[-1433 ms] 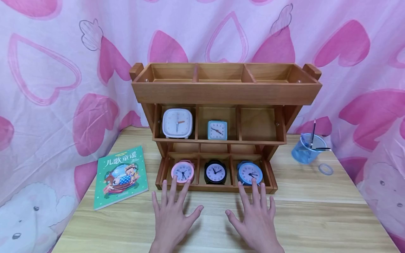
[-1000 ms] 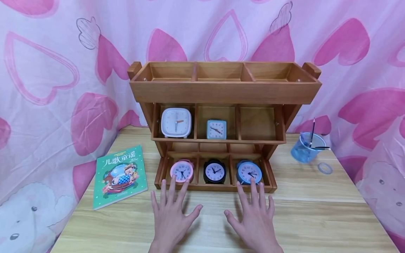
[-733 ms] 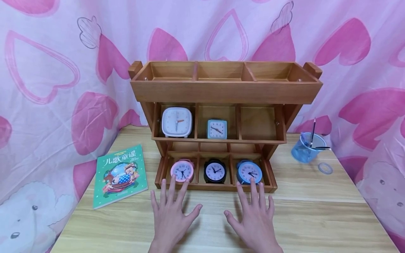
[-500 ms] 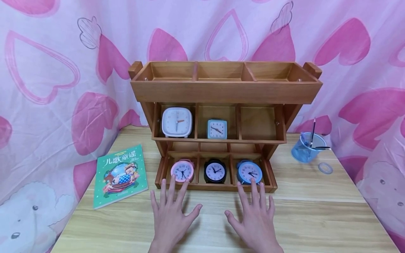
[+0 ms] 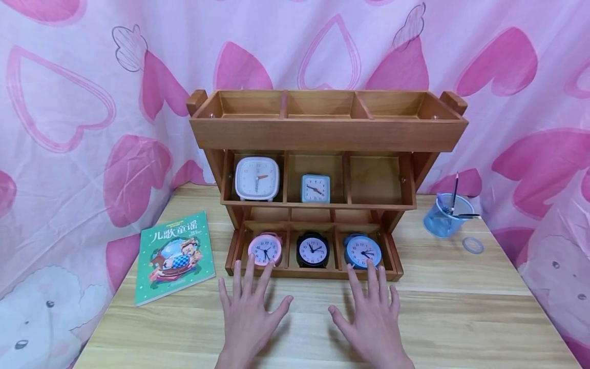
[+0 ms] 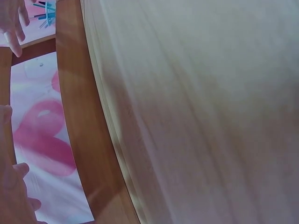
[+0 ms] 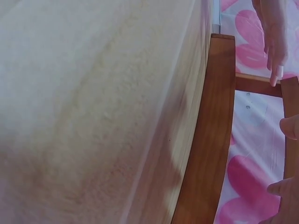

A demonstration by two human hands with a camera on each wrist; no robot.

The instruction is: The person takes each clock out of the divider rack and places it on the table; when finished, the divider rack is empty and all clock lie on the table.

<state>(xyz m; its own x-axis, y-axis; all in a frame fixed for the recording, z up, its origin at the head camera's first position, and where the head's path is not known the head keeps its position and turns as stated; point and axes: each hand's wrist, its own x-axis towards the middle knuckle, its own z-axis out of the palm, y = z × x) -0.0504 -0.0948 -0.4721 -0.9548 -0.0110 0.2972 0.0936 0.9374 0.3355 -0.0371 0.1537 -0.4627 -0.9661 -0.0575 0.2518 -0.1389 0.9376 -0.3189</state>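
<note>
- Two bare hands are held back uppermost and well apart: the left hand (image 5: 249, 320) has its fingers straight and fanned, holding nothing, and the right hand (image 5: 375, 323) is spread likewise, also holding nothing
- Just beyond the left fingertips stands a round pink alarm clock (image 5: 265, 247), in the lowest tier of a three-tier brown wooden shelf (image 5: 329, 136); in the head view fingertips overlap its lower edge, but contact cannot be told
- Just beyond the right fingertips stands a round blue alarm clock (image 5: 363, 250), overlapped in the same way, contact equally unclear
- Ahead of the gap between the hands, a round black alarm clock (image 5: 313, 250) occupies the compartment between the other two
- Farther beyond the left hand, one tier up, is a rounded-square white clock (image 5: 257, 179); right of that, a small square pale-blue clock (image 5: 315, 188)
- Any forward nudge by either hand could tip the pink or blue clock backward, as round cases probably rock easily
- Reaching deep into the middle tier could knock knuckles on the overhanging top tray, and a bump there might jolt every clock
- Lifting a lower clock too little could catch its base on the tray's front lip
</note>
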